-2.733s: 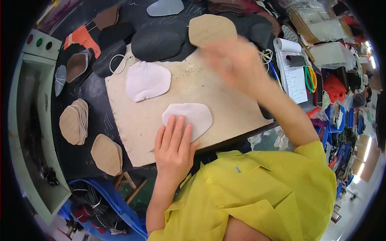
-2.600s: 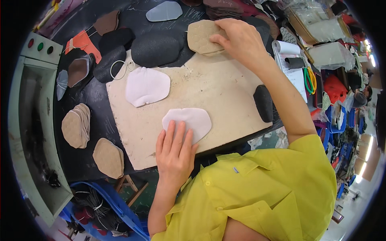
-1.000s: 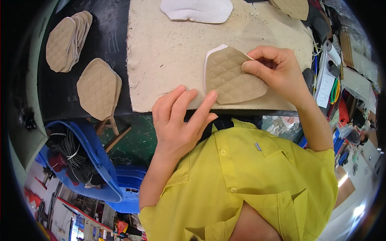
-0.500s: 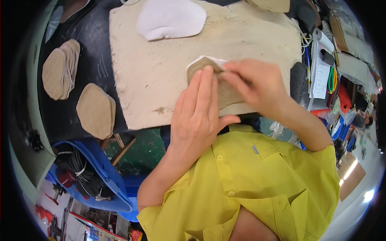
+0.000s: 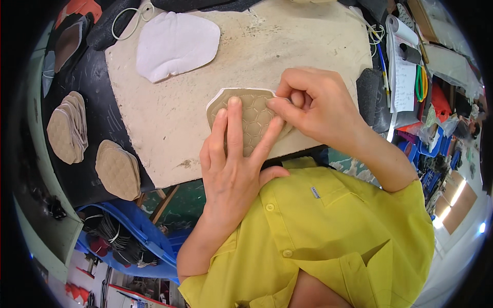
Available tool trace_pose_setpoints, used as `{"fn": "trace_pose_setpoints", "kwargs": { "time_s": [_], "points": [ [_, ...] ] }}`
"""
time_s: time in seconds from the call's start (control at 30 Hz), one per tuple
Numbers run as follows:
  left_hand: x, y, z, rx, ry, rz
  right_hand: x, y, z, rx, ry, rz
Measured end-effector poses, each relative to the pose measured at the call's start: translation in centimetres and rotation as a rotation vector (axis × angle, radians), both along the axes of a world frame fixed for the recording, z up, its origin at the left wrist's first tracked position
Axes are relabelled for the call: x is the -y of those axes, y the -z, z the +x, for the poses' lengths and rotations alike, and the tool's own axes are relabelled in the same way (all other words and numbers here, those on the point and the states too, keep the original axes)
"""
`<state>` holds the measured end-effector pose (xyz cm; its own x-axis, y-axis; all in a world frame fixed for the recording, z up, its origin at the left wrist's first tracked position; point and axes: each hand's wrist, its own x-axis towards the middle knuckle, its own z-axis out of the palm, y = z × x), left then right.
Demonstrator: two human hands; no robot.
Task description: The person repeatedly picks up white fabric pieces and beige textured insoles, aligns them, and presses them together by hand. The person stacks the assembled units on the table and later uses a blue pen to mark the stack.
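Tan and embossed with hexagons, a soft many-sided panel (image 5: pixel 251 120) is lying on a cream, scuffed flat board (image 5: pixel 169 123), over a thin white layer (image 5: pixel 209 109) that is showing along its upper and left edges. The left hand (image 5: pixel 229 174) is spreading its fingers across the panel; the right hand (image 5: pixel 321 105) is pinching the upper right edge between thumb and finger, though whether it is also catching the white layer cannot be told. The layers are looking nearly lined up, so this piece is probably partway done. A fanned stack of tan panels (image 5: pixel 67 128) and a neater tan stack (image 5: pixel 118 172) are sitting at the left, seemingly finished, while a rounded white piece (image 5: pixel 177 43) is lying uncovered, apparently left to do. Handwriting is filling a white paper notepad (image 5: pixel 403 82), and a small blue tag (image 5: pixel 315 192) is marking the yellow-green shirt (image 5: pixel 323 226); both are proving too small to read.
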<state>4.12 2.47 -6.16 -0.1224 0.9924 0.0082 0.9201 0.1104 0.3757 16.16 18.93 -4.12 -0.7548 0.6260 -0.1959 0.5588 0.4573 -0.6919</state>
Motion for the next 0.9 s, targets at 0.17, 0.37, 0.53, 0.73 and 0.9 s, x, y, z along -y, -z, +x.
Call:
{"fn": "trace_pose_setpoints", "kwargs": {
  "time_s": [0.17, 0.37, 0.53, 0.73, 0.9],
  "points": [
    [0.0, 0.0, -2.2, 0.207, -0.016, 0.253, 0.7, 1.9, 1.6, -0.411, -0.093, 0.428],
    [0.6, -0.3, -2.7, 0.563, -0.336, 0.456, 1.3, 1.8, 2.6, -0.765, -0.309, 0.839],
    [1.6, -1.3, -2.9, 0.722, -0.157, 0.467, 1.9, 1.0, 2.8, -0.808, -0.315, 0.476],
    [1.7, -2.6, -1.7, 0.765, -0.061, 0.529, 3.0, -2.5, 1.2, -0.607, -0.343, 0.104],
    [4.1, -4.4, -2.9, 0.739, -0.336, 0.627, 0.4, -4.1, 0.8, -0.477, -0.345, -0.022]
  ]
}}
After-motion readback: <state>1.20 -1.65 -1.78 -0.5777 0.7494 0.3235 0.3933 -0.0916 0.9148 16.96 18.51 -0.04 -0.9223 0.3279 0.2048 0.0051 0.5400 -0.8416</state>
